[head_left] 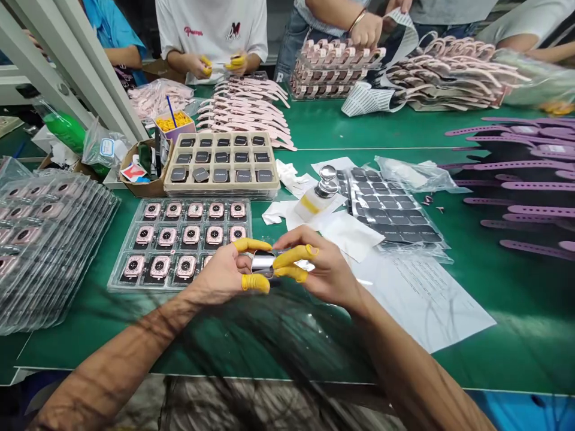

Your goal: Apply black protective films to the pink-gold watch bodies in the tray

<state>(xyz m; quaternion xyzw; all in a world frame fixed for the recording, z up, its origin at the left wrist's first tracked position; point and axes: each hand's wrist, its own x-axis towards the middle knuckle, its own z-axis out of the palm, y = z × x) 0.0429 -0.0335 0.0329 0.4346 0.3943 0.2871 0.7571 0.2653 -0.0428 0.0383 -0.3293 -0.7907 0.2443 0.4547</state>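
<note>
Head view: holding watch body [262,264] over green desk [516,287], clamped between yellow-covered thumb and finger of left grip [220,269]. Touching right edge of same with yellow-covered fingers of right grip [330,269]; cannot tell whether clamped too. Just beside left grip, clear tray [126,246] of pink watches; behind, cream tray [220,188] of dark squares. Beyond both grips, pump bottle [309,205] among white wipes [354,232]; farther right, plastic-sleeved dark sheets [386,206]. Beside right forearm, printed paper [426,305]. Far right, purple straps [539,214].
</note>
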